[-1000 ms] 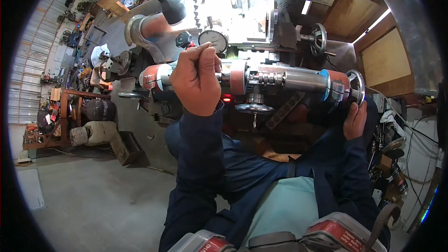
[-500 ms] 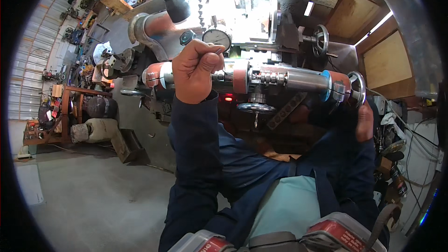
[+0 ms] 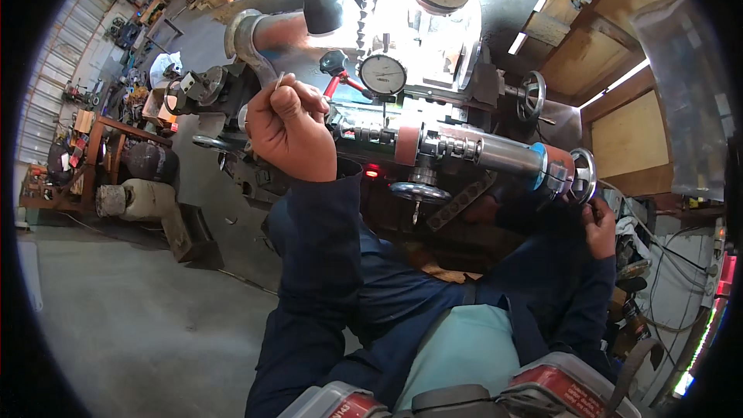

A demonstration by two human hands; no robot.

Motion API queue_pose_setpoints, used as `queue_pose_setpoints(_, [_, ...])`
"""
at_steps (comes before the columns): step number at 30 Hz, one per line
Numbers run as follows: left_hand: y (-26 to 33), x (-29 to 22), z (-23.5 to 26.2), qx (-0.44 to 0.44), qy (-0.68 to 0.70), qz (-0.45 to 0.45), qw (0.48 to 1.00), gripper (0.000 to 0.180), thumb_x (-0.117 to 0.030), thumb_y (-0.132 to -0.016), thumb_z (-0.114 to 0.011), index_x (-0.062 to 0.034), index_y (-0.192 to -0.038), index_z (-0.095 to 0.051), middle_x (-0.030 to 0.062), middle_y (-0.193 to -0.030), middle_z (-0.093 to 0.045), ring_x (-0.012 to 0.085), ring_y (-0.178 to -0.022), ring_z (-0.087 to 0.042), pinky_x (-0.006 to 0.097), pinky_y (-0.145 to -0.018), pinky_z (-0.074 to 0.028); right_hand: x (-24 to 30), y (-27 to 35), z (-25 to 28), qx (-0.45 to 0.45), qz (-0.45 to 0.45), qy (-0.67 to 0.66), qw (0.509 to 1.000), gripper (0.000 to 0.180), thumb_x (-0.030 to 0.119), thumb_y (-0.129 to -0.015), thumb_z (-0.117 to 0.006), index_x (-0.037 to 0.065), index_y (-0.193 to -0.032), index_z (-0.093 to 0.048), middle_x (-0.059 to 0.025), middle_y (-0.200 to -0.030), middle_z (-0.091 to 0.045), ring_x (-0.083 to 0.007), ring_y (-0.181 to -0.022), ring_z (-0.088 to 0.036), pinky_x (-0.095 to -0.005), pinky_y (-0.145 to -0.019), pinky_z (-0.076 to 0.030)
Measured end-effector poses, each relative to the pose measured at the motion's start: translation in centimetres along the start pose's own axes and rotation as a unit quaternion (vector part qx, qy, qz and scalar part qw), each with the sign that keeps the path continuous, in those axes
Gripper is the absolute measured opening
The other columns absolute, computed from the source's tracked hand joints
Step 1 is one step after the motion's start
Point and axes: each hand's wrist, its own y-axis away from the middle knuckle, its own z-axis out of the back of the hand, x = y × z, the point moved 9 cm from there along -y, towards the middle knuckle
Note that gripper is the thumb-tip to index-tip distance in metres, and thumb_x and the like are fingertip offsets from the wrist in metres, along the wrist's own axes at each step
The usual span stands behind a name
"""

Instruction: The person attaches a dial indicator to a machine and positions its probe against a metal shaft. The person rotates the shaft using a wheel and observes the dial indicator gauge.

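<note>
My left hand (image 3: 292, 133) is raised over the left end of a machine, with thumb and fingers pinched on a thin, light-coloured stick (image 3: 280, 79). At the machine's right end, my right hand (image 3: 599, 228) has its fingers curled at the lower rim of a chrome handwheel (image 3: 591, 173). Between the hands lies a metal shaft (image 3: 457, 146) with several raised rings, set in the machine. A round dial gauge (image 3: 383, 75) stands over the shaft, its stem pointing down. Its red jointed arm (image 3: 333, 87) ends in a black knob. My left hand hides part of the machine.
A second handwheel (image 3: 419, 192) juts out at the front, near a red light (image 3: 372, 172). Behind are a dark lamp (image 3: 321, 6) and a bright glare. A flat bar with holes (image 3: 462, 201) leans below the shaft. A gas cylinder (image 3: 143, 198) lies at the left.
My left hand has moved left and slightly down, away from the dial gauge, uncovering the red arm and more of the shaft. My right hand stays at the handwheel. The view has shifted slightly.
</note>
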Motion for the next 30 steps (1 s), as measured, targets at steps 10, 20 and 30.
queue_pose_setpoints(10, [0.7,1.4,-0.4,0.022,-0.039,0.059,0.997,0.029,-0.024,-0.1,-0.06,0.0014,-0.113,-0.061,0.0042,-0.075,-0.06,0.0094,-0.06,-0.051,0.022,-0.05,-0.038,2.0,-4.4,2.2,-0.105,0.044,-0.118,0.987,0.017,0.014,-0.103,-0.051,0.001,-0.104,-0.062,0.0038,-0.077,-0.053,-0.006,-0.068,-0.046,-0.0226,-0.063,-0.039])
queue_pose_setpoints(20, [1.0,1.2,-0.9,0.017,-0.032,0.065,0.997,0.022,-0.022,-0.102,-0.056,-0.0001,-0.104,-0.058,0.0059,-0.075,-0.062,0.0099,-0.057,-0.054,0.023,-0.044,-0.04,-2.1,-9.3,-0.2,-0.108,0.006,-0.205,0.973,0.028,0.026,-0.105,-0.049,0.003,-0.1,-0.064,0.0018,-0.086,-0.063,-0.0063,-0.078,-0.057,-0.0239,-0.068,-0.047])
queue_pose_setpoints(30, [1.2,1.2,-0.9,0.011,-0.032,0.068,0.997,0.02,-0.021,-0.102,-0.056,-0.0011,-0.102,-0.059,0.0038,-0.072,-0.059,0.0081,-0.056,-0.05,0.021,-0.044,-0.037,-3.3,-7.7,-1.6,-0.087,0.082,0.033,0.992,0.03,0.029,-0.099,-0.054,0.002,-0.102,-0.066,-0.0026,-0.085,-0.066,-0.0085,-0.075,-0.06,-0.0267,-0.064,-0.047])
